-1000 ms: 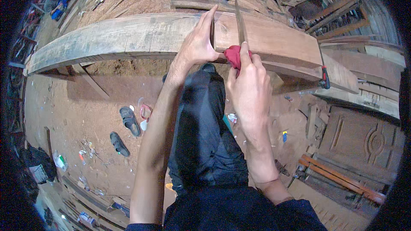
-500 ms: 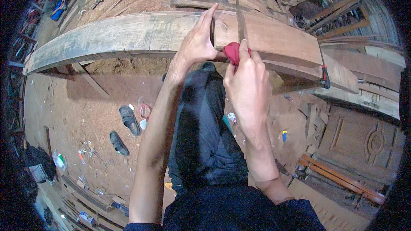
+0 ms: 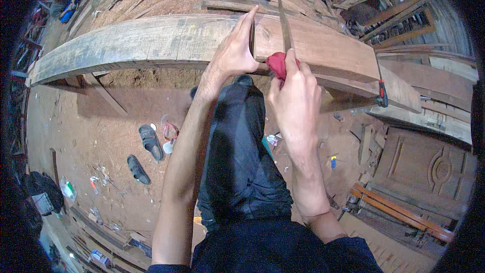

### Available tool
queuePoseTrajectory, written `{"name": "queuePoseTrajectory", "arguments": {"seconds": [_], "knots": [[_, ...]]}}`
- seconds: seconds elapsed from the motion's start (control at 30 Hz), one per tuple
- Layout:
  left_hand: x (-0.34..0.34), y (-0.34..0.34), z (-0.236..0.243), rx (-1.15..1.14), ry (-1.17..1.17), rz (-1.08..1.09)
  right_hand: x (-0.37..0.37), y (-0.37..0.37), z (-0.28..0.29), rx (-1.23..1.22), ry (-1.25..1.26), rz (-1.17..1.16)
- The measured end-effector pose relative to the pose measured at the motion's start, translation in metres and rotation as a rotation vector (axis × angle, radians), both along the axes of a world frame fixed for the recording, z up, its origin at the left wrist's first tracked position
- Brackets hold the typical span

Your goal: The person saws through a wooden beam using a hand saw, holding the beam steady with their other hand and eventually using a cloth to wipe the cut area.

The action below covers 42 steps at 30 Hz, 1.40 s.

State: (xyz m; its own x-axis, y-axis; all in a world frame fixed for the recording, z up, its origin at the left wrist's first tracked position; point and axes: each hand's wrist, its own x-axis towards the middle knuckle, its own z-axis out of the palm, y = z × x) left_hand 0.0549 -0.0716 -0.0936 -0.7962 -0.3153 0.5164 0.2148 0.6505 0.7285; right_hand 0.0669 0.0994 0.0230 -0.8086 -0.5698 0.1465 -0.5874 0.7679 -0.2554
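Note:
A long wooden beam (image 3: 166, 35) lies crosswise in front of me, with a dark narrow gap (image 3: 251, 35) across its middle. My left hand (image 3: 233, 53) rests on the beam just left of the gap, fingers stretched out together and thumb apart. My right hand (image 3: 298, 88) is closed round the near end of a long, tapered metal blade (image 3: 285, 23), its index finger pointing along it. Bunched red cloth (image 3: 276, 63) shows at the grip. The blade points away from me over the beam, right of the gap. Its handle is hidden in my fist.
A clamp with a red-and-black handle (image 3: 382, 93) hangs at the beam's right end. Sandals (image 3: 150, 141) lie on the floor at left. A carved wooden panel (image 3: 429, 164) stands at right, near an orange-brown wooden bar (image 3: 401, 212). Sawdust (image 3: 177, 0) and offcuts lie beyond the beam.
My right hand, the blade and the red cloth have shifted slightly to the right. My left hand stays almost in place on the beam.

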Motion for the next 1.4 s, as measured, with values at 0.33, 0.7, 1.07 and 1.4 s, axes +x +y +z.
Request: {"name": "queuePoseTrajectory", "arguments": {"seconds": [0.33,0.7,1.07,1.4], "knots": [[0.001,0.000,0.001,-0.011,-0.025,0.007,-0.005,-0.003,0.002,0.007,0.003,0.010],[0.000,-0.002,0.000,0.030,-0.017,-0.008,-0.003,-0.007,0.002,-0.013,0.018,-0.007],[0.000,-0.004,-0.005,-0.006,0.007,0.010,0.002,0.000,-0.001,-0.010,0.084,0.054],[0.001,0.000,-0.001,0.016,-0.014,0.009,0.001,0.002,-0.002,0.007,0.044,0.051]]}}
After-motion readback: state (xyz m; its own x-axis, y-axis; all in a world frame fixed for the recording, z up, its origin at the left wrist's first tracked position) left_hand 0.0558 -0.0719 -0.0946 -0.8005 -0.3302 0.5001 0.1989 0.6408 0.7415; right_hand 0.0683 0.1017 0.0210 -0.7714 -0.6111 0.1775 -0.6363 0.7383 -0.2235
